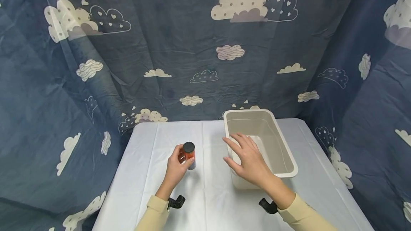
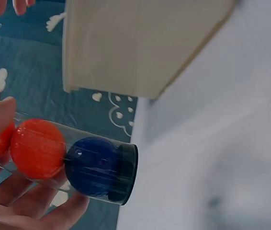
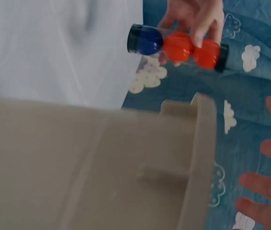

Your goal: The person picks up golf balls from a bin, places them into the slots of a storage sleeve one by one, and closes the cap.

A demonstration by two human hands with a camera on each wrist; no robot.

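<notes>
My left hand point(image 1: 174, 171) grips a clear tube point(image 1: 190, 155) with black ends, held upright above the white table. Fingers and thumb wrap its sides. Inside the tube point(image 2: 97, 167), the left wrist view shows two orange-red balls and a dark blue ball at the bottom end. To the right, my right hand point(image 1: 248, 159) hovers over the near left rim of a beige plastic bin point(image 1: 287, 146), fingers spread and holding nothing. Its fingertips also show at the right edge of the right wrist view, beside the bin wall point(image 3: 126, 158).
The bin stands on the right half of the white-covered table point(image 1: 160, 142). Dark blue cloth point(image 1: 179, 38) with cloud prints hangs behind the table and along both sides. A black strap with a small device sits on each wrist.
</notes>
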